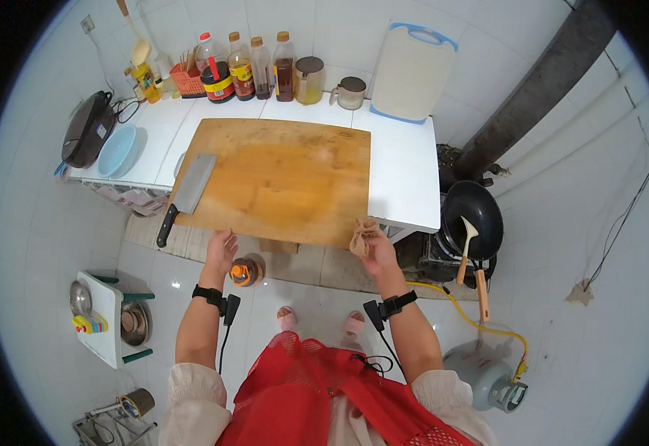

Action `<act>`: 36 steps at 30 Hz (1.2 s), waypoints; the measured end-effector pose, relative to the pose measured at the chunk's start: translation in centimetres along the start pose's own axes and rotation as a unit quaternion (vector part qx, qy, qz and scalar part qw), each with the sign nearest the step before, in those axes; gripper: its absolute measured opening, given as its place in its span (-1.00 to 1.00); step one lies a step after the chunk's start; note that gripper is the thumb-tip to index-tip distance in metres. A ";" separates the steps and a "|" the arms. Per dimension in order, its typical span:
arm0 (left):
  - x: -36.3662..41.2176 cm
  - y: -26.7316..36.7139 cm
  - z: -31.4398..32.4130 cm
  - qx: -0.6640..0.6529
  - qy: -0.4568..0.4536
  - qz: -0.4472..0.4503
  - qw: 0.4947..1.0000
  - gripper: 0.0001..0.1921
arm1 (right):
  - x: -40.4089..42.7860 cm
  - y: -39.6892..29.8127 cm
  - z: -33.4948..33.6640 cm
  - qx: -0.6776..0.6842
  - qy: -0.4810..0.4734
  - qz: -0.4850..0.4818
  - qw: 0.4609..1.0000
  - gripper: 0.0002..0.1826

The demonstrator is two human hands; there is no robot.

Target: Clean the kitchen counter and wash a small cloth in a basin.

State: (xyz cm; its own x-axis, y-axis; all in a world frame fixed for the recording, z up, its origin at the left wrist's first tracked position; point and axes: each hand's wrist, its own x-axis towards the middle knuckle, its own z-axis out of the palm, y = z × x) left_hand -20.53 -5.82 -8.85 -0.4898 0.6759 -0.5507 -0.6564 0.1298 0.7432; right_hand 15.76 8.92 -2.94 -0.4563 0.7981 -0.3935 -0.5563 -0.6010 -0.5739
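Note:
A large wooden cutting board (285, 178) lies on the white tiled counter, its near edge jutting out past the counter's front. At the board's left side rests a cleaver (195, 184) with a black handle (166, 226) that sticks out over the edge. My left hand (222, 251) is at the board's near edge, fingers loosely bent and a little apart, with nothing seen in it; whether the fingertips touch the board cannot be told. Crumpled in my right hand (379, 255) is a light brown cloth (364, 234), at the board's near right corner.
Sauce bottles (241, 69), lidded jars (309, 83) and a white board with blue ends (413, 72) line the wall. A light blue basin (119, 150) stands left. On the right, a wok (472, 217) sits over a stove; a gas cylinder (477, 373) and an orange-capped bottle (244, 272) are below.

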 end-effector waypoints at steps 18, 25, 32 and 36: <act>-4.6 -5.2 7.6 0.131 -0.022 0.013 0.991 -0.86 | -4.9 -6.8 -6.9 -0.061 0.033 -0.059 0.996 -0.49; -5.1 -8.5 12.7 0.179 -0.025 0.026 0.983 -0.87 | -5.9 -11.2 -9.7 -0.124 0.059 -0.061 0.989 -0.55; -3.9 -9.0 16.0 0.176 -0.029 0.052 0.983 -0.83 | -3.9 -13.5 -9.7 -0.146 0.073 -0.080 0.983 -0.62; -3.6 -9.1 17.9 0.162 -0.030 0.058 0.985 -0.79 | -2.3 -14.3 -11.0 -0.158 0.083 -0.085 0.980 -0.62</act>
State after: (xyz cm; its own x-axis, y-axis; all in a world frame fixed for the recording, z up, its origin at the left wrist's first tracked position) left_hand -2.50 3.56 -6.78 -0.5090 0.7407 -0.4386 -0.3751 0.2678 0.8875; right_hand 32.43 16.13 -1.73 -0.2413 0.8975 -0.3691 -0.3589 -0.4359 -0.8253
